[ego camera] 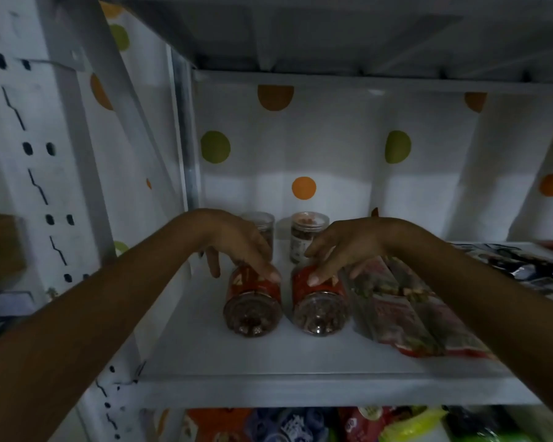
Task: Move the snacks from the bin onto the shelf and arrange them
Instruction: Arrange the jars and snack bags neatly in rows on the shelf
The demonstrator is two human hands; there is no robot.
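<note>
The left hand (237, 247) curves over the left jar (253, 311), thumb down its outer side. The right hand (348, 247) curves likewise over the right jar (321, 314). Both jars lie on their sides on the shelf (237, 355), just beside each other, clear ends toward the person. The step looks like arranging: probably squaring the pair, or standing them up like the two upright jars (307, 231) behind. Round jars roll, so the person would do well to keep a grip on each until it settles. The right one should also stay off the packets (403, 317), which lie touching or nearly touching it. Tipping them up needs care not to knock the back jars, which are near the fingers. The shelf is smooth, white and dimly lit, under another shelf, with a dotted liner (304, 148) behind and a slotted post (23, 154) at left. More snacks (300, 425) show on the level below. The bin is not in view.
</note>
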